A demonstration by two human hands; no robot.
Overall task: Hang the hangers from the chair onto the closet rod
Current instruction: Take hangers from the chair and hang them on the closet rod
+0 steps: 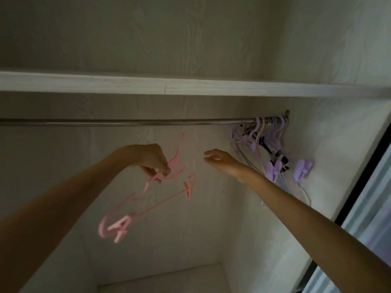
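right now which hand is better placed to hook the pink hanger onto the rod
Left. The left hand already grips the pink hanger just below the closet rod, hook pointing up. The right hand is open and empty, nearer the purple hangers.

The hanger [148, 197] I pinch in my left hand [151, 158] is pale pink, clips and all. The hangers [273, 149] on the silver, shiny rod [127, 122] are lilac and light blue, with black clips among them. The closet walls [190, 49] and shelf [190, 85] are off-white with faint wood grain.
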